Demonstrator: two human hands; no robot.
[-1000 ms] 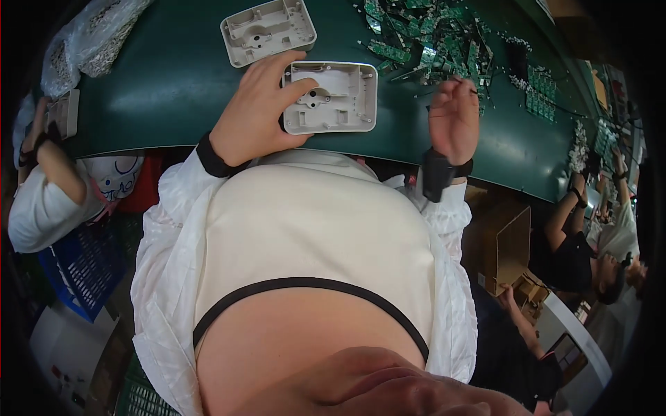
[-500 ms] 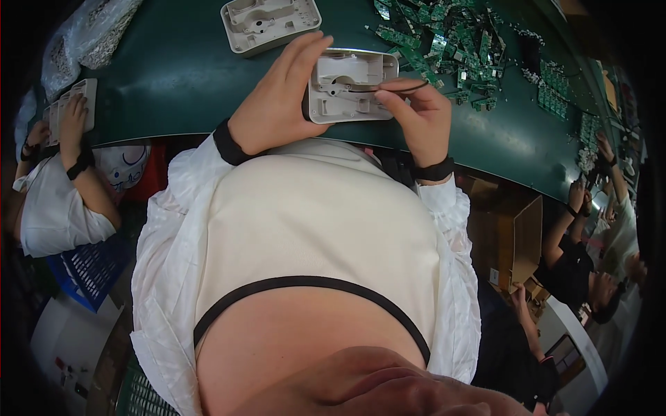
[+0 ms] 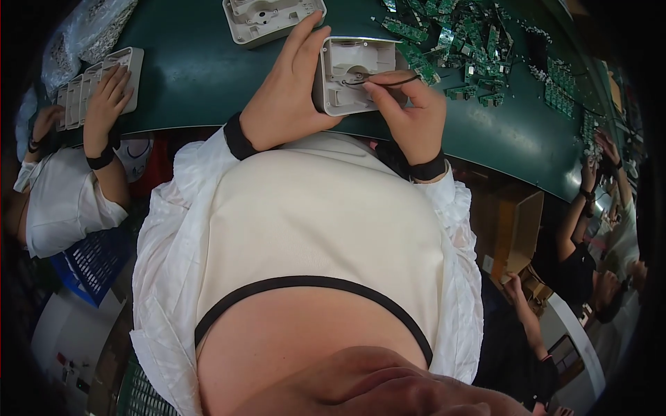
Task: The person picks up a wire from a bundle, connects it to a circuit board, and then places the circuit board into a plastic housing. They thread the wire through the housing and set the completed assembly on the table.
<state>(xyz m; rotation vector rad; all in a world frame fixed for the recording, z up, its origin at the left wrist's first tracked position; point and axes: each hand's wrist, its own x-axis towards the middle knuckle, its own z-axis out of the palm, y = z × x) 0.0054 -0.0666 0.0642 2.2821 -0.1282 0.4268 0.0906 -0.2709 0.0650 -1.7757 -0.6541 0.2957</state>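
At far left, a clear plastic bag (image 3: 87, 38) of small pale pieces lies on the green worktop (image 3: 184, 76), above a co-worker whose hand (image 3: 109, 93) rests on a pale ribbed part (image 3: 135, 66). Further right, a second casing (image 3: 244, 29) sits at the upper edge. Just below it, the left hand (image 3: 288, 100) spreads wide, gripping the left side of an off-white open casing (image 3: 341, 100) near the worktop's front edge. The right hand (image 3: 414, 111) pinches a thin dark wire (image 3: 399, 84) over the casing's interior. Beyond lie heaped green circuit boards (image 3: 479, 52); below them stands a cardboard box (image 3: 519, 225).
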